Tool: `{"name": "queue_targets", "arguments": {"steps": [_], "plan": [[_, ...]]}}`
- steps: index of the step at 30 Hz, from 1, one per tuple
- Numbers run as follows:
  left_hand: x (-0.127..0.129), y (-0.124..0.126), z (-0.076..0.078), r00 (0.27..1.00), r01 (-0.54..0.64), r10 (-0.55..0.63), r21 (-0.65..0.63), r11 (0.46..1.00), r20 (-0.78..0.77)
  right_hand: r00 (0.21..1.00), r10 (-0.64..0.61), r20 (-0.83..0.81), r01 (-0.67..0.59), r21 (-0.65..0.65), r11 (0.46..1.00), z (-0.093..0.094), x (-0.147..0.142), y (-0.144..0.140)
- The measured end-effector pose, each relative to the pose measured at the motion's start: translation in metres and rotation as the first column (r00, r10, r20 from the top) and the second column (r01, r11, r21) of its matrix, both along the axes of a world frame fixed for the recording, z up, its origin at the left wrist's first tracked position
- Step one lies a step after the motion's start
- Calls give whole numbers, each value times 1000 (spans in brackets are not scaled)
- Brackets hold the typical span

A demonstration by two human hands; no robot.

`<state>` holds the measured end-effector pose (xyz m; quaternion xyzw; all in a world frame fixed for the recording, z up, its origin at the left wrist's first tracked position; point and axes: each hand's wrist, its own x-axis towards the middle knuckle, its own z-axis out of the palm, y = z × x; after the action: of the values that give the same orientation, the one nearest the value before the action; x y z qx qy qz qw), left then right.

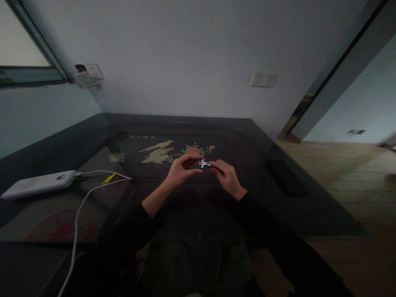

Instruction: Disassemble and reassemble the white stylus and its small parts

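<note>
We hold a small metal clip-like tool (205,164), likely a nail clipper, between both hands above the dark bench (93,206), just in front of the bird-and-flower inlay (161,152). Our left hand (181,170) curls narrow, fingertips meeting the tool's left end, seemingly to present a nail. Our right hand (226,175) pinches the tool's other end, fingers closed on it for leverage. The hands hover off the bench surface, so nothing steadies them. Left of the inlay lies a white power bank (38,183) with a white cable (80,210) trailing toward us. The tool's exact shape is too small to tell.
</note>
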<state>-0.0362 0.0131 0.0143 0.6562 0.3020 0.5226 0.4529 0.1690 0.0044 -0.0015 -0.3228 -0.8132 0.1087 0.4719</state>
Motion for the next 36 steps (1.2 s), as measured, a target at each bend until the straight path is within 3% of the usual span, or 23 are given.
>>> {"name": "queue_targets", "arguments": {"steps": [27,36], "plan": [[1,-5,1,993,-49,58,85,995,-106,998,-14,64,14,3,1000,-5,2,2],[1,-4,4,989,-71,81,86,994,-120,999,-34,-7,33,-23,999,-3,0,-1]]}}
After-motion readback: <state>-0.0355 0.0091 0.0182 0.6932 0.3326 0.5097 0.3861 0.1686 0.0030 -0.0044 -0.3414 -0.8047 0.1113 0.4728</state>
